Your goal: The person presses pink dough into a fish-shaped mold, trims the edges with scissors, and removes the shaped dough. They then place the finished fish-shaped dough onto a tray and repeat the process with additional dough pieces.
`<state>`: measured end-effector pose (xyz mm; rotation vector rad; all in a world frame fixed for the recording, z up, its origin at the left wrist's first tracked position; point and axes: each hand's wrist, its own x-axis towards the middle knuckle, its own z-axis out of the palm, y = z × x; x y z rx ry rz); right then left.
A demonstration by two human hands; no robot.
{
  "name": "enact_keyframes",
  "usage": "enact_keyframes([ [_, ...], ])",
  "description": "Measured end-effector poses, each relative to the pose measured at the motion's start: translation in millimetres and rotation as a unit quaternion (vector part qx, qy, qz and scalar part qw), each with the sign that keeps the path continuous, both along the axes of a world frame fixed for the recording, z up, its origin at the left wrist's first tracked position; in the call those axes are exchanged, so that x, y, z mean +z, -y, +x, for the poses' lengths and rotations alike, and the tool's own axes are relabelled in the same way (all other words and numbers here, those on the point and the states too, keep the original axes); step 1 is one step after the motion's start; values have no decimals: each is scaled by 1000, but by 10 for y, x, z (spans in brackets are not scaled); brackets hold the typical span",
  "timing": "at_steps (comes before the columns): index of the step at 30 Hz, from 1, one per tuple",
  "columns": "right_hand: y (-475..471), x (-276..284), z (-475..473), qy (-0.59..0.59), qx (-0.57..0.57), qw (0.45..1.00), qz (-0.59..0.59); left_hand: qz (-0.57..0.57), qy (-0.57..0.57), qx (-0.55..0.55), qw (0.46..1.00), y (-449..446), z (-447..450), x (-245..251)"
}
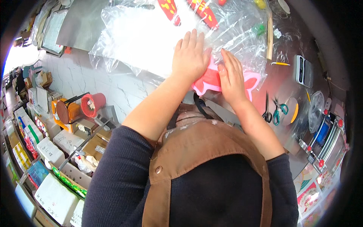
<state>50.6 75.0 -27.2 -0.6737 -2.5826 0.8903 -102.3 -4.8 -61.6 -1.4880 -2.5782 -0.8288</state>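
A flat pink-edged red piece of soft, dough-like material [212, 78] with a wavy outline lies near the table's front edge. My left hand [190, 55] is flat with its fingers extended over the clear plastic sheet [235, 31], its thumb side at the piece's left end. On the piece's middle rests my right hand [233, 75], fingers straight and thumb a little apart. Each hand partly covers the piece, and neither grips anything. Farther back are two tapered red pieces with yellow spots, one on the left [171, 11] and one on the right [205, 14].
At right lie a wooden rolling rod [269, 37], a yellow modelling tool [280, 63], a digital scale [304, 71], black scissors [267, 109], teal-handled scissors [279, 110] and a metal roller device [323, 142]. A red bucket [95, 103], a stool [64, 111] and several boxes stand at lower left.
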Motion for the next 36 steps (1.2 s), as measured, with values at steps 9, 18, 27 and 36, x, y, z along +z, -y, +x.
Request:
enact_keyframes([
  [9,248,-108,-645,166,76,964,192,267,243,82,929,401,-277,49],
  [18,264,-185,-776,159,51,962,218,276,283,66,916,617,-244,127],
  [27,439,-115,-904,120,61,966,223,255,358,62,896,780,-30,224],
  [36,567,-97,-861,130,102,970,179,237,388,12,891,712,-109,326],
])
